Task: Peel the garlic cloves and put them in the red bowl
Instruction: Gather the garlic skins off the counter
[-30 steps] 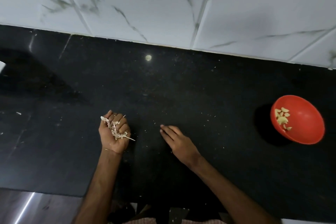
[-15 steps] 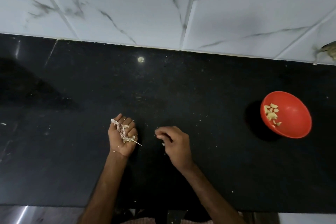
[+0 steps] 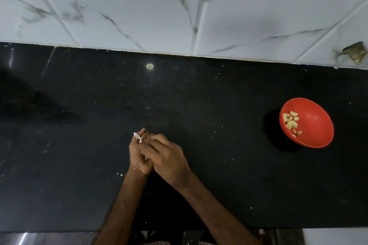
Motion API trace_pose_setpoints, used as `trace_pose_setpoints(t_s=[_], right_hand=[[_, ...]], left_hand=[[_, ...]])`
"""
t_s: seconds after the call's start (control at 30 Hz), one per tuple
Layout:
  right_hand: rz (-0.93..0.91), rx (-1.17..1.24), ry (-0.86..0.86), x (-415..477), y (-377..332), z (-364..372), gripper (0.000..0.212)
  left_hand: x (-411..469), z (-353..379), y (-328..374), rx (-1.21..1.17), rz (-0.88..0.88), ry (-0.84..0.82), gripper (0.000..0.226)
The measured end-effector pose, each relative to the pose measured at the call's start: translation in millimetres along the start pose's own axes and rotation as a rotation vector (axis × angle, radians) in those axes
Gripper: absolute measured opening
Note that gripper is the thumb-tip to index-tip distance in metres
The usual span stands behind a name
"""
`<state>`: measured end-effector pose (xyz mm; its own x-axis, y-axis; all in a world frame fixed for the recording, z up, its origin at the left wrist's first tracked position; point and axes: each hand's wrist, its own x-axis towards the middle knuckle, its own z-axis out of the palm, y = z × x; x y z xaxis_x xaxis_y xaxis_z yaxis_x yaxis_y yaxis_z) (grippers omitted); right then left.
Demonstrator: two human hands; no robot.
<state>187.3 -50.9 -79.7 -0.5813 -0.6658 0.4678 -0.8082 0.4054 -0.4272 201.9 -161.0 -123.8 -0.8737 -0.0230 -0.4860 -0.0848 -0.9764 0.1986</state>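
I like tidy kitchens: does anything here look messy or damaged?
Pale flecks dot the black stone counter, and a ragged brownish patch marks the white marbled wall tile at far right; chip or stain, unclear.

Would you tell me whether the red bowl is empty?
Not empty: the red bowl holds peeled garlic cloves along its left side.
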Motion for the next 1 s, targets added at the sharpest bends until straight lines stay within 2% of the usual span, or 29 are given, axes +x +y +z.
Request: trace_pose_setpoints(t_s=[0.07,0.13,0.2,0.27,0.33,0.4,0.47,0.5,0.57,0.67,0.8,0.83,0.93,1.0], right_hand=[[0.111,-0.013,0.052,-3.7,3.5,-4.8,0.014],[0.186,0.072,0.097,-4.1,5.8,-11.8,0.012],[0.31,0.292,0.163,-2.2,10.0,-25.3,0.02],[0.462,0.415,0.209,-12.9,23.7,-37.2,0.036],[0.562,0.407,0.137,-42.3,43.5,-42.9,0.044],[0.597,0.257,-0.152,-80.3,55.3,-39.6,0.049],[0.512,-0.06,-0.433,-105.2,52.9,-27.3,0.079],[0.481,-0.161,-0.469,-104.3,48.1,-18.0,0.09],[0.481,-0.203,-0.423,-78.1,37.9,1.9,0.099],[0.446,-0.168,-0.365,-13.0,40.9,41.8,0.09],[0.292,-0.173,-0.444,20.9,53.6,69.2,0.062],[0.239,-0.157,-0.447,12.8,55.0,65.1,0.061],[0.127,-0.102,-0.462,-32.4,52.7,32.7,0.08],[0.043,-0.128,-0.475,-67.1,51.6,9.1,0.085]], left_hand=[[1.6,7.5,-2.4,-0.064,-0.024,-0.001,0.043],[5.7,13.4,-5.4,-0.105,-0.025,0.015,0.046],[10.7,16.5,-5.4,-0.133,-0.06,-0.078,0.047],[14.6,15.9,0.4,-0.186,-0.124,-0.217,0.044],[16.5,11.2,14.5,-0.184,-0.128,-0.287,0.043],[12.5,9.0,33.6,-0.191,-0.114,-0.359,0.048],[6.2,4.1,52.6,-0.197,-0.089,-0.399,0.049],[2.3,0.8,61.5,-0.205,-0.077,-0.415,0.047],[-6.0,-4.9,73.9,-0.219,-0.058,-0.407,0.043],[-17.2,-5.7,83.2,-0.209,-0.023,-0.396,0.042],[-23.7,-3.5,85.2,-0.191,-0.004,-0.381,0.04],[-25.0,-2.4,84.7,-0.184,0.002,-0.381,0.039],[-26.2,-1.5,80.4,-0.182,0.002,-0.381,0.04],[-24.8,-1.6,74.8,-0.189,-0.005,-0.389,0.041]])
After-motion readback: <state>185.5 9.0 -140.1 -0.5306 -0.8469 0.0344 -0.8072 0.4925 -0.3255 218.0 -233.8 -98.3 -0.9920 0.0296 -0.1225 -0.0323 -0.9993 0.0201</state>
